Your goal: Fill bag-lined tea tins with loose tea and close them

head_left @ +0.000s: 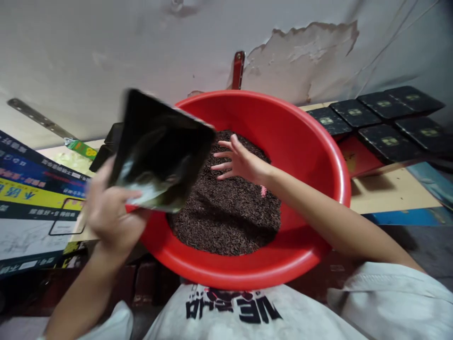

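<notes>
My left hand grips a square black tin by its side, tilted so that its dark, shiny inside faces me. Motion blurs both the hand and the tin a little. Below and beyond them stands a large red plastic basin, part filled with dark brown, short-leafed loose tea or similar dry flakes. Over the flakes hovers my right hand, its fingers spread and nothing in them. A small pink object pokes out of the flakes near my right wrist.
Several black square tins stand at the right on a pale board. Printed cartons lie at the left, near a green packet. A wall with peeling plaster rises behind the basin, with a red metal strip against it.
</notes>
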`<state>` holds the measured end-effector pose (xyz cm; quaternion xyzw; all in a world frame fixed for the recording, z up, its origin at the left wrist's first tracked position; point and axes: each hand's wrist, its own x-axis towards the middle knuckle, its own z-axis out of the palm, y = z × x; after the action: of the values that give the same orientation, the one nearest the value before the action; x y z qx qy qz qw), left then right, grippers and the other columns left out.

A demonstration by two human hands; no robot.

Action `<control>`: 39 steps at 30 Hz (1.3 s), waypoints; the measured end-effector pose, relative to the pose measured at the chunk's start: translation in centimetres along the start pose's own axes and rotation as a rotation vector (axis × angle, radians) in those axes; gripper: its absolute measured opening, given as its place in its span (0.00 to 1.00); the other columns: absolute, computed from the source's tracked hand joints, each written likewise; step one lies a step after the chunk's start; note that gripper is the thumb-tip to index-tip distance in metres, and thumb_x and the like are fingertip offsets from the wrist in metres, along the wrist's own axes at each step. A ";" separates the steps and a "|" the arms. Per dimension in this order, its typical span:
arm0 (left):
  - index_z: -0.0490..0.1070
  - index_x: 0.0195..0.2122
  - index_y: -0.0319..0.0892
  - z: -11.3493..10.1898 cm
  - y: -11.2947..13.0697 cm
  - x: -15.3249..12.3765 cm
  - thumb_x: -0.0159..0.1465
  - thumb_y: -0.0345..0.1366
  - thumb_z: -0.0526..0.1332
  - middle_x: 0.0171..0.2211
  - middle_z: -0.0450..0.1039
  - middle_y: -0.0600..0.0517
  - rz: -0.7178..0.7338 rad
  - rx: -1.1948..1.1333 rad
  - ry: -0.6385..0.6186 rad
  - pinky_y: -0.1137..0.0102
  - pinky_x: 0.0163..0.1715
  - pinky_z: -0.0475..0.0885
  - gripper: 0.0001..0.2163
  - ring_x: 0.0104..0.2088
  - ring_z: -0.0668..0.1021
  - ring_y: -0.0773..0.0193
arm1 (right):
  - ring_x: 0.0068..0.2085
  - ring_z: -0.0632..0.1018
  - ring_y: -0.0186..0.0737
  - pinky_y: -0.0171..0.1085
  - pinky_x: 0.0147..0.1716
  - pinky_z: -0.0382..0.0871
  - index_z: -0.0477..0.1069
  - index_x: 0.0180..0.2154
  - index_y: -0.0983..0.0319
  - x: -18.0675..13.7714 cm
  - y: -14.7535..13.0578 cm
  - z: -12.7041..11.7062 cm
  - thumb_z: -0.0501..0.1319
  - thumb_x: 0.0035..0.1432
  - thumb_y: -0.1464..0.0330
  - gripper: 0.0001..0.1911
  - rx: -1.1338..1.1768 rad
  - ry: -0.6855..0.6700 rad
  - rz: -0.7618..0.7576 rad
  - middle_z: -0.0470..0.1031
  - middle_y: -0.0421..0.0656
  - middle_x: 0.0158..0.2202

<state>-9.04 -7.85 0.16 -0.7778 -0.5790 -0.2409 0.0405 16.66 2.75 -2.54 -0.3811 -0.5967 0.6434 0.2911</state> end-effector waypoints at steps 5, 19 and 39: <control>0.70 0.42 0.45 3.3 2.8 5.7 0.61 0.47 0.60 0.56 0.68 0.48 0.106 -0.041 0.003 0.56 0.55 0.68 0.13 0.59 0.67 0.49 | 0.45 0.77 0.42 0.45 0.38 0.74 0.58 0.58 0.57 -1.3 -0.5 -1.0 0.30 0.62 0.45 0.37 0.161 0.064 -0.098 0.73 0.49 0.49; 0.68 0.28 0.41 13.5 0.5 8.4 0.56 0.37 0.67 0.55 0.70 0.41 0.302 -0.079 -0.023 0.56 0.50 0.73 0.09 0.51 0.76 0.50 | 0.65 0.53 0.57 0.58 0.59 0.55 0.53 0.60 0.61 -0.6 0.8 -3.0 0.63 0.53 0.63 0.35 -0.771 0.693 -0.405 0.51 0.55 0.63; 0.69 0.39 0.40 12.5 0.8 9.5 0.56 0.33 0.66 0.57 0.65 0.40 0.261 -0.081 -0.271 0.58 0.56 0.68 0.11 0.56 0.71 0.52 | 0.41 0.74 0.45 0.45 0.43 0.63 0.71 0.39 0.62 -0.1 1.0 -4.5 0.49 0.63 0.72 0.13 -1.348 0.472 -0.510 0.76 0.47 0.38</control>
<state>-2.19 4.55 -6.70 -0.8726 -0.4634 -0.1498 -0.0382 20.62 4.99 -3.48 -0.4545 -0.8523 -0.0466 0.2548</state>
